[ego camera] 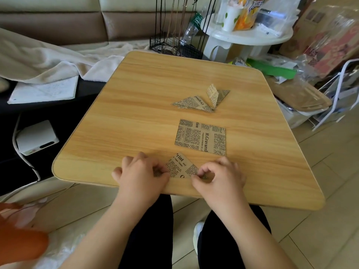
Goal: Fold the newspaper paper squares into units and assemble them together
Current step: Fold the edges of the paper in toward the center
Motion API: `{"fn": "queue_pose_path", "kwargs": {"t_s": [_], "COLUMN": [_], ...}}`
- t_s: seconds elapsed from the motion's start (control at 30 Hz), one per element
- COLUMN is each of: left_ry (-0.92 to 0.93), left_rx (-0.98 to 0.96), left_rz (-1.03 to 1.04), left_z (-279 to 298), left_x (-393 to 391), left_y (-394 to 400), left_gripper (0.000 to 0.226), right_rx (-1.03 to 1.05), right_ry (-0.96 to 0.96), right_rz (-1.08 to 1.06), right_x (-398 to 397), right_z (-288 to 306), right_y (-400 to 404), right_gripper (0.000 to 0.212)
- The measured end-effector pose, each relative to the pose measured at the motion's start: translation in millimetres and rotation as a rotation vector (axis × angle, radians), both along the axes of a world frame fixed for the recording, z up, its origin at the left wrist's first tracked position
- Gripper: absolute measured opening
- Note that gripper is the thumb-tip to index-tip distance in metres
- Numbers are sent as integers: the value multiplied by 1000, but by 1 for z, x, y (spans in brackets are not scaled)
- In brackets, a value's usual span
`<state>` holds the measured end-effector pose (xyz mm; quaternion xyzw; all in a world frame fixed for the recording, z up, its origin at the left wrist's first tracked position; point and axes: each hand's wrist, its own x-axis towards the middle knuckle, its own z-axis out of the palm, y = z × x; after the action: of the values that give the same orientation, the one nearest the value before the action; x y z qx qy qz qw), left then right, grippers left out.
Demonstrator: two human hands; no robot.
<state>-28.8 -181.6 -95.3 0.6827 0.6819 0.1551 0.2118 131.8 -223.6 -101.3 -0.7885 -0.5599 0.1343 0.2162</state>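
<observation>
Two folded units [202,100] lay joined at twelve o'clock. One flat square [201,137] waited. Both hands, left hand [140,171] and right hand [219,174], pinched a half-folded piece [180,166].

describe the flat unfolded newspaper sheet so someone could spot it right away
On the light wooden table, look right of centre, between the two hands at the near edge and the folded newspaper-print triangles farther back. The flat newspaper-print square lies alone there, the only piece uncreased and untouched.
</observation>
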Motion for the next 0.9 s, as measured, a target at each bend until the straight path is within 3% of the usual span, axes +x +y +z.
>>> {"fn": "queue_pose_path", "kwargs": {"t_s": [0.1, 0.3, 0.47, 0.7, 0.9], "left_ry": [1, 22, -3, -34, -208], "left_rx": [-55, -100, -62, 22, 177], "left_rz": [45, 66, 72, 80, 142], "left_z": [5, 8, 8, 2, -8], "left_x": [-18, -27, -27, -27, -34], "left_y": [4, 10, 5, -3, -12], "left_gripper": [19, 11, 11, 11, 18], "right_rx": [-65, -191, -47, -171, 2], "right_ry": [50, 75, 170, 123, 362], "right_rz": [-41, -54, 44, 110, 113], "right_x": [14, 28, 20, -3, 2], "right_z": [6, 16, 17, 15, 23], "right_y": [-3, -2, -1, 9, -1], "right_gripper": [23, 18, 15, 31, 22]}}
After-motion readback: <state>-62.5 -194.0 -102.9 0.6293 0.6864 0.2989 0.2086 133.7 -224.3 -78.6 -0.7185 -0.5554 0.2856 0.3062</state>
